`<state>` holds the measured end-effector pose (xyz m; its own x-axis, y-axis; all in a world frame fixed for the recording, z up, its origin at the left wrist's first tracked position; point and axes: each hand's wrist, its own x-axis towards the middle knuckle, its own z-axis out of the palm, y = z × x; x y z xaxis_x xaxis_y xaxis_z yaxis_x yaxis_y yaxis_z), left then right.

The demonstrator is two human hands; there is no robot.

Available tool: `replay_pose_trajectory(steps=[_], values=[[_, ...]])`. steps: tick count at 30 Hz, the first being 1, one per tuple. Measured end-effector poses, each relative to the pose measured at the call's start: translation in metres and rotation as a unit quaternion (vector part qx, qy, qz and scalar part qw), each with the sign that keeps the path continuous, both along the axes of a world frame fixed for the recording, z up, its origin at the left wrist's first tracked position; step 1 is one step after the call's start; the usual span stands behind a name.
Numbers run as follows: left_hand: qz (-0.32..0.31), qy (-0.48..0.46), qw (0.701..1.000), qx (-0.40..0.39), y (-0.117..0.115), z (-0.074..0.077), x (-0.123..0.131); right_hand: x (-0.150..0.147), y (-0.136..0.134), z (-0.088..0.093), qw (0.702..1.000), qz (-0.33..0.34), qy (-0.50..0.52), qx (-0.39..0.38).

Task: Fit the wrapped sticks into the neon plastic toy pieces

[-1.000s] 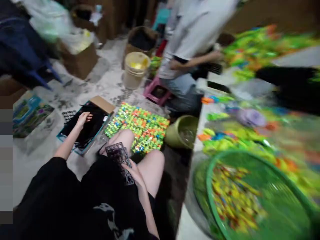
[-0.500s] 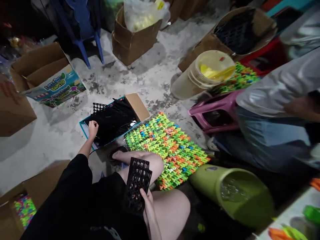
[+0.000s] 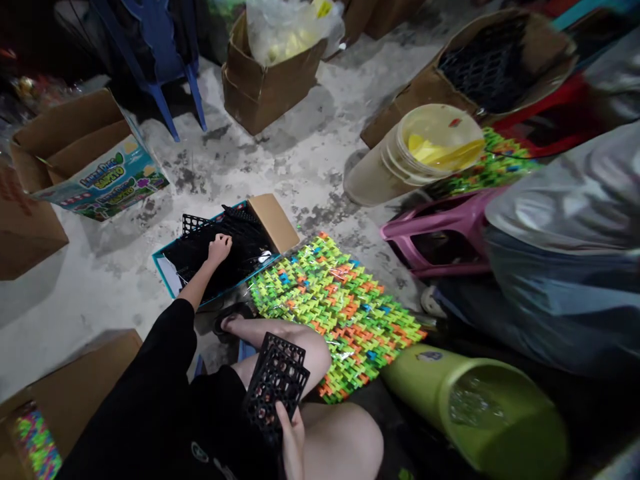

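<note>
In the head view, my right hand (image 3: 293, 430) grips black plastic grids (image 3: 277, 380) full of holes. They overlap like a small stack and rest over my lap, with the thumb lying on top. My left hand (image 3: 220, 248) is over the open box (image 3: 165, 272) on the floor, its fingers closed. Whatever those fingers hold, if anything, is too small to tell. Black grid pieces (image 3: 240, 230) and dark material fill this box, and one grid stands up at its far edge. A small white item (image 3: 265, 256) lies at its right end.
A sheet of green, orange and blue interlocked pieces (image 3: 345, 313) lies beside my leg. To the right are a green bin (image 3: 425, 373), a pink stool (image 3: 435, 233), a white bucket (image 3: 373, 175) and a seated person (image 3: 555, 267). Cardboard boxes (image 3: 273, 93) stand behind.
My left hand has moved right, from the box's left end to above its middle. My right hand still holds the grids, now slightly lower in view.
</note>
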<state>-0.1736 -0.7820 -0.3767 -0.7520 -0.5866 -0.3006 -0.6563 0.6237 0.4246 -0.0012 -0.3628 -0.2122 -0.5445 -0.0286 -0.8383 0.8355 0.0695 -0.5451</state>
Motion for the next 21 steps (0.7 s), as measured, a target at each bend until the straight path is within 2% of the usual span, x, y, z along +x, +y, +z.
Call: replay_pose_trajectory(steps=[3, 6, 10, 16, 21], values=[[-0.060, -0.012, 0.998, 0.015, 0.011, 0.004, 0.020, -0.002, -0.001, 0.003, 0.998, -0.017, -0.051, -0.025], [-0.129, -0.018, 0.991, 0.030, 0.023, 0.007, 0.051, -0.004, -0.003, 0.005, 0.998, -0.026, -0.054, -0.029], [-0.173, -0.023, 0.984, 0.032, 0.035, 0.007, 0.077, -0.002, -0.004, 0.005, 0.999, -0.031, -0.038, -0.019], [-0.171, -0.032, 0.984, 0.027, 0.038, 0.008, 0.075, 0.002, -0.005, 0.002, 1.000, -0.020, -0.001, 0.001], [-0.140, -0.011, 0.989, 0.037, 0.020, 0.015, 0.070, 0.003, -0.008, 0.000, 0.999, -0.013, 0.030, 0.009]])
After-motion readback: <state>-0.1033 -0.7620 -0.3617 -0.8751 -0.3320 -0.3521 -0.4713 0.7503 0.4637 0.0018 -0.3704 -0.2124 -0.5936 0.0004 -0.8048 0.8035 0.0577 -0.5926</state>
